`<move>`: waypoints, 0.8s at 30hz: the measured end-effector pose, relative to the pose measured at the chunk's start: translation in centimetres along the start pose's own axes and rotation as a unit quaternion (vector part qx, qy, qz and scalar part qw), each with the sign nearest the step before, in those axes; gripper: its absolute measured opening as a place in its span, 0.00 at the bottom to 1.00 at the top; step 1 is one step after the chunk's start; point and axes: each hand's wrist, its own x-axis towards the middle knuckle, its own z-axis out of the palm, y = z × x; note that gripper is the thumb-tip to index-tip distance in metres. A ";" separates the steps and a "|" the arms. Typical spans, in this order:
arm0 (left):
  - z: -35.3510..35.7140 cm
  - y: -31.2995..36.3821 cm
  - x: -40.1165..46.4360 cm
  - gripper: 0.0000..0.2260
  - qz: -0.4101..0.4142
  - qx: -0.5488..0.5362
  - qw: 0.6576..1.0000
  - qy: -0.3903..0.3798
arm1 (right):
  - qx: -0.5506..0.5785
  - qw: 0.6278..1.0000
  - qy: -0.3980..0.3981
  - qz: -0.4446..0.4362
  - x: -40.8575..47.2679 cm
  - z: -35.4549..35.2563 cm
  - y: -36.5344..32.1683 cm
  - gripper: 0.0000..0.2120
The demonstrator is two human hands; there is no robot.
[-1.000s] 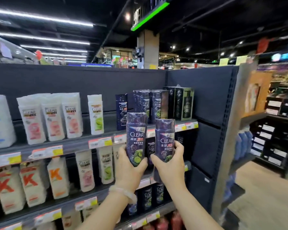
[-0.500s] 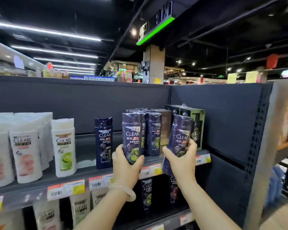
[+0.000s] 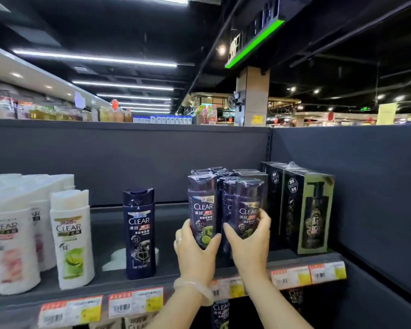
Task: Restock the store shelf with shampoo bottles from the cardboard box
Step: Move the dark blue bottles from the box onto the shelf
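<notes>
The left hand wraps round the lower part of a dark wrapped shampoo bottle, thumb on the front right edge and fingers curled behind it. The right hand grips a second dark bottle the same way — thumb on the left front, fingertips hooked round its right side. Both bottles stand upright over the front of the top shelf, side by side and almost touching, just ahead of a cluster of like bottles. Whether their bases rest on the shelf cannot be told, since the hands cover them.

Half a second ago the right bottle leaned outward near the boxed sets; now it is straight and drawn in beside the left one. The left bottle keeps much the same spot. A single dark blue bottle stands apart to the left, then white bottles farther left. Price tags line the shelf edge — a pale bracelet sits on the left wrist.
</notes>
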 end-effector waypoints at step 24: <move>-1.3 -1.7 -0.1 0.19 -0.003 0.060 0.989 -0.134 | -0.141 0.978 -0.153 0.004 -1.6 -1.4 1.9 0.42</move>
